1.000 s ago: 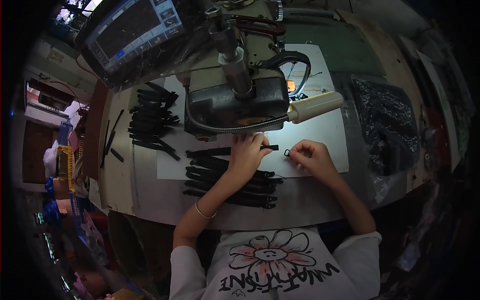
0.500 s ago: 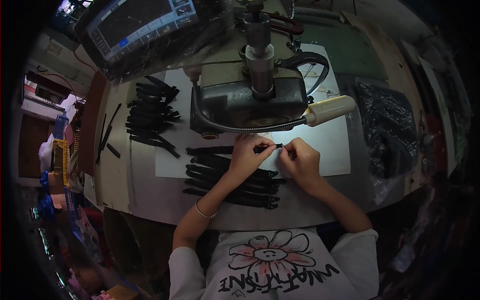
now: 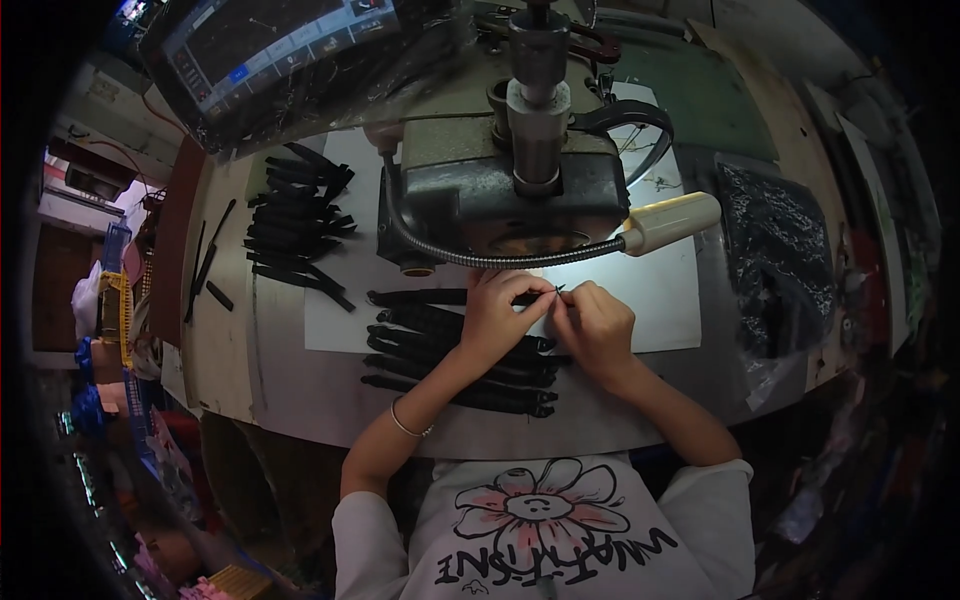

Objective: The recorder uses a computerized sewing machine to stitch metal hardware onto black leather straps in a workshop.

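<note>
Roughly, the worktop (image 3: 310,400) bends along its near edge, its metal margin showing from left to right, and the white sheet (image 3: 665,310) gives room to the right of the hands. Black strips (image 3: 295,215) heap up at left, a row of black straps (image 3: 415,345) lies partly under the left forearm, and the machine head (image 3: 510,195) and pale lamp (image 3: 675,222) block the space beyond, with a dark plastic bag (image 3: 775,260) farther right. One black strap (image 3: 425,297) runs crosswise into the left hand (image 3: 498,308), which pinches it, while the right hand (image 3: 597,325) has its fingertips closed on the strap's right end.
</note>
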